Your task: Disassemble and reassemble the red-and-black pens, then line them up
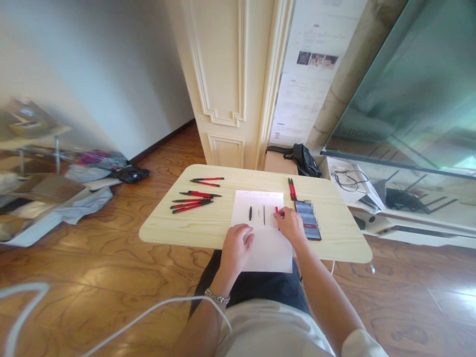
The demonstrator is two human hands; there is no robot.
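A white sheet of paper (266, 255) lies on the small table, with pen parts in a row on it. From left to right these are a short black pen piece (250, 213), a tiny pale piece, perhaps a spring (259, 212), a thin dark refill (264, 215) and a red pen barrel (276, 209). My right hand (290, 224) closes its fingertips on the red barrel, partly covering it. On the paper's left edge, my left hand (238, 241) holds nothing, thumb and fingers apart, just below the black piece.
Several red and black pens (192, 204) lie at the table's left. Two more pens (292, 189) sit behind a phone (309, 223) on the right. The pale tabletop (342, 238) has rounded corners. A white cable (148, 313) crosses in front of my left forearm.
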